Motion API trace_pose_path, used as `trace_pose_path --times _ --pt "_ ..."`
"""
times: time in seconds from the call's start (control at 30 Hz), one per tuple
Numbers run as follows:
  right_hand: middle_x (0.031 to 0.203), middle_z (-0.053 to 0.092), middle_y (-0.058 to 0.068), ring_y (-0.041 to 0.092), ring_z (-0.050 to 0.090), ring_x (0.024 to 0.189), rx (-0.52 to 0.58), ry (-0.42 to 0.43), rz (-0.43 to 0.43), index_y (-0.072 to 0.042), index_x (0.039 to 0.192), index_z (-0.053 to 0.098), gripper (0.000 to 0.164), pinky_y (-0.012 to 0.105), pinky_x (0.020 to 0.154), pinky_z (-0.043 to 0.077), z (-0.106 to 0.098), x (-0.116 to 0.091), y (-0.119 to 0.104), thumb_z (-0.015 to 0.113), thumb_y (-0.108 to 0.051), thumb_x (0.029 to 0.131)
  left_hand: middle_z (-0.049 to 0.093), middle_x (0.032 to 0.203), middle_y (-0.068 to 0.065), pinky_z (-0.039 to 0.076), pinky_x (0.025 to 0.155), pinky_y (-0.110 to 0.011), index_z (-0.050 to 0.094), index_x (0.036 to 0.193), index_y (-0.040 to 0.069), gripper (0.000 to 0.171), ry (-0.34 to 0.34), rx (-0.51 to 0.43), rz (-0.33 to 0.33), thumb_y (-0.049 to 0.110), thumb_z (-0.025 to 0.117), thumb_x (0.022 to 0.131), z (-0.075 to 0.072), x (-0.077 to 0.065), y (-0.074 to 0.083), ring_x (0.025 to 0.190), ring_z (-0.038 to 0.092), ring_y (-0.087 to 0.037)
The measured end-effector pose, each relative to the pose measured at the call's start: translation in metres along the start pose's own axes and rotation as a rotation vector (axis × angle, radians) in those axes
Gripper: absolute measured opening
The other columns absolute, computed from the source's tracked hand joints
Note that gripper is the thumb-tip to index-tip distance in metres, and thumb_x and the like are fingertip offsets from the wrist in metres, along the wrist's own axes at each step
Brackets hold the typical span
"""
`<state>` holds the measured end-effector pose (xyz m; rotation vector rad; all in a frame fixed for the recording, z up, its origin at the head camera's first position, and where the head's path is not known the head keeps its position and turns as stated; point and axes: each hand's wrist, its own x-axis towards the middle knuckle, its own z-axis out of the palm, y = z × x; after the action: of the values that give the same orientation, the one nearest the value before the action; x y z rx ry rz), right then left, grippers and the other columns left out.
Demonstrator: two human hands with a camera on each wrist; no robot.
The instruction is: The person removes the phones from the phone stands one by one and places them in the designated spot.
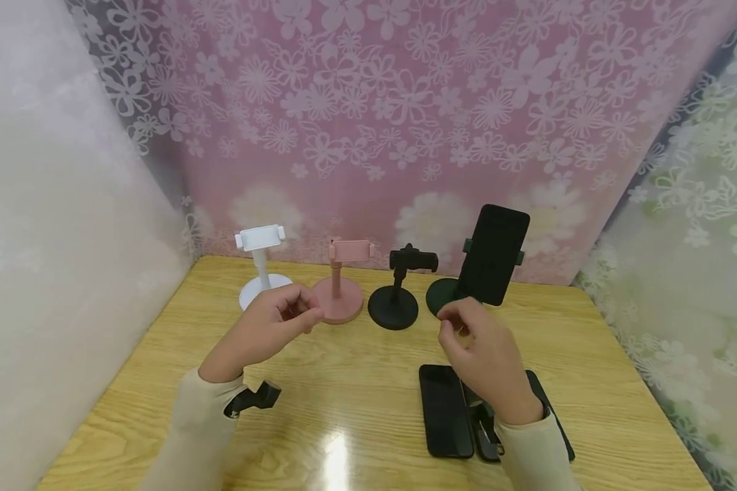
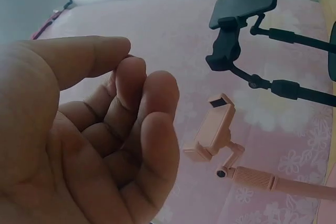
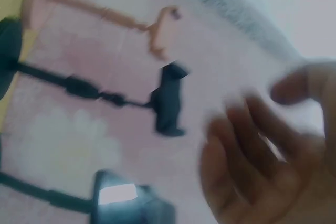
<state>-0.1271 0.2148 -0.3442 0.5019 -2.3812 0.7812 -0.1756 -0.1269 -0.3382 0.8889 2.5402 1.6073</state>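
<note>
My left hand hovers in front of the white phone stand and the pink phone stand, its fingers loosely curled. In the left wrist view the thumb meets the index fingertip, with nothing held. On the other side, my right hand is empty and loosely bent, overlapping the base of the dark green stand. That stand's clamp carries a black phone, upright and tilted. Between the pink and green stands is a black phone stand with a vacant clamp, also seen in the right wrist view.
Below my right hand, a black phone lies flat on the wooden table. Beside it are more dark phones, partly covered by my right forearm. A flowered pink curtain hangs behind the stands. Pale cloth flanks both sides.
</note>
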Motion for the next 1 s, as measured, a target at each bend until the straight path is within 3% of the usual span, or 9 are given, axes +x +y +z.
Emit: trace_pose_path --times 0.1,0.17,0.3,0.4,0.5,0.6,0.67,0.83,1.0 --pt "0.119 0.057 0.019 0.029 0.053 0.104 0.072 0.224 0.051 0.003 0.124 0.058 0.031 0.035 0.093 0.042 0.001 0.006 0.018 0.062 -0.002 0.094 0.067 0.082 -0.006 0.051 0.061 -0.030 0.068 0.098 0.015 0.010 -0.045 0.000 0.008 0.023 0.068 0.102 -0.001 0.001 0.000 0.067 0.060 -0.021" --pt "0.130 0.050 0.024 0.032 0.047 0.115 0.135 0.370 0.095 0.009 0.130 0.050 0.041 0.037 0.102 0.036 0.002 0.010 0.031 0.060 0.000 0.092 0.067 0.082 -0.005 0.051 0.061 -0.030 0.068 0.097 0.017 0.009 -0.077 -0.004 0.013 0.024 0.068 0.103 -0.001 0.000 0.001 0.067 0.059 -0.019" --pt "0.134 0.048 0.010 0.020 0.045 0.124 0.299 0.583 0.189 0.005 0.133 0.046 0.044 0.033 0.110 0.033 0.010 0.015 0.057 0.057 0.005 0.090 0.067 0.082 -0.005 0.050 0.061 -0.029 0.067 0.096 0.019 0.009 -0.106 -0.008 0.019 0.025 0.068 0.103 0.000 -0.001 0.002 0.067 0.058 -0.017" --pt "0.139 0.044 0.008 0.020 0.044 0.129 0.435 0.658 0.274 0.003 0.140 0.039 0.050 0.033 0.114 0.032 0.017 0.016 0.074 0.054 0.006 0.092 0.066 0.082 -0.006 0.050 0.061 -0.029 0.067 0.096 0.017 0.010 -0.118 -0.011 0.024 0.025 0.068 0.103 0.000 -0.002 0.001 0.067 0.057 -0.017" --pt "0.154 0.034 0.013 0.022 0.037 0.142 0.643 0.621 0.443 -0.001 0.154 0.023 0.061 0.030 0.121 0.027 0.018 0.016 0.082 0.051 -0.001 0.100 0.066 0.082 -0.004 0.050 0.061 -0.029 0.067 0.097 0.016 0.012 -0.132 -0.008 0.032 0.026 0.067 0.103 0.002 -0.002 0.001 0.067 0.058 -0.017" --pt "0.168 0.018 0.011 0.020 0.023 0.155 0.856 0.502 0.605 -0.011 0.163 0.003 0.071 0.030 0.126 0.017 0.015 0.016 0.080 0.046 -0.010 0.107 0.066 0.082 -0.003 0.050 0.060 -0.029 0.067 0.097 0.016 0.012 -0.137 -0.001 0.039 0.026 0.068 0.103 0.002 -0.002 0.000 0.066 0.058 -0.017" --pt "0.171 0.013 0.008 0.020 0.019 0.157 0.957 0.413 0.649 -0.014 0.165 -0.002 0.071 0.033 0.126 0.017 0.012 0.017 0.077 0.042 -0.014 0.110 0.066 0.082 -0.003 0.051 0.061 -0.029 0.067 0.097 0.017 0.011 -0.140 0.004 0.044 0.026 0.068 0.103 0.002 -0.001 0.000 0.067 0.059 -0.017" --pt "0.165 0.029 0.011 0.025 0.036 0.149 1.013 0.330 0.647 -0.010 0.163 0.017 0.058 0.038 0.121 0.031 0.013 0.021 0.074 0.042 -0.012 0.111 0.067 0.083 -0.002 0.052 0.062 -0.030 0.067 0.098 0.020 0.009 -0.165 0.012 0.033 0.027 0.068 0.103 0.003 0.000 0.001 0.068 0.060 -0.017" --pt "0.154 0.040 0.008 0.018 0.044 0.130 0.940 0.338 0.723 -0.004 0.160 0.027 0.056 0.029 0.097 0.036 0.019 0.021 0.075 0.049 -0.021 0.111 0.067 0.083 -0.003 0.052 0.062 -0.030 0.068 0.098 0.021 0.009 -0.179 0.020 0.024 0.029 0.068 0.103 0.003 0.000 0.002 0.068 0.059 -0.018"
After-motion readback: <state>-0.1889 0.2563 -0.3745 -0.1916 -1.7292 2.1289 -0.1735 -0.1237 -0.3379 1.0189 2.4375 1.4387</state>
